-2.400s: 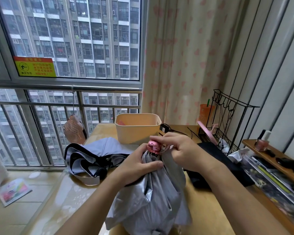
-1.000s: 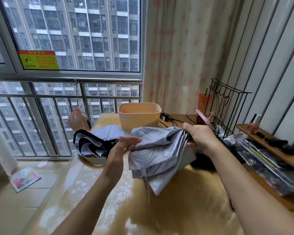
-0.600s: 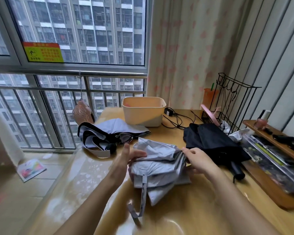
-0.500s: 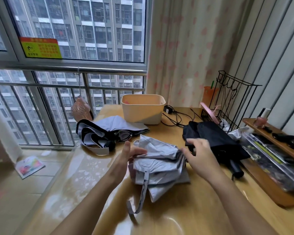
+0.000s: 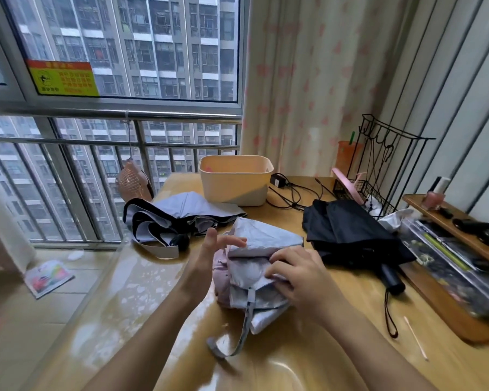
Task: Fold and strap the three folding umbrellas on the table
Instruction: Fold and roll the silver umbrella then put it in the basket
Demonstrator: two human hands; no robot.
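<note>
Slides the right hand (image 5: 297, 275), since half a second ago, from the right end of the grey umbrella (image 5: 251, 266) onto its middle.

Far left, down on the floor past the edge of the table (image 5: 308, 362), shows a colourful booklet (image 5: 48, 276). At the table's left rear, leaves a lilac-and-black umbrella (image 5: 178, 218) lying loose and unfolded. Holds the left hand (image 5: 206, 261) upright, fingers straight and slightly apart, fingertips touching the top left edge of the grey umbrella. Lays that grey umbrella flat on the middle of the table, cloth bunched in rough folds, with the strap (image 5: 246, 320) trailing unfastened toward the near edge. Behind it, near the window, stands a beige tub (image 5: 235, 179). Curls the right hand's fingers over the folds and grips the cloth from above. Just to the right, leaves a black umbrella (image 5: 350, 235) collapsed but unstrapped, handle toward the near right, wrist cord (image 5: 390, 314) lying on the table. Further right, shows a black wire rack (image 5: 378, 165) and a wooden shelf (image 5: 449, 221) carrying small bottles.
</note>
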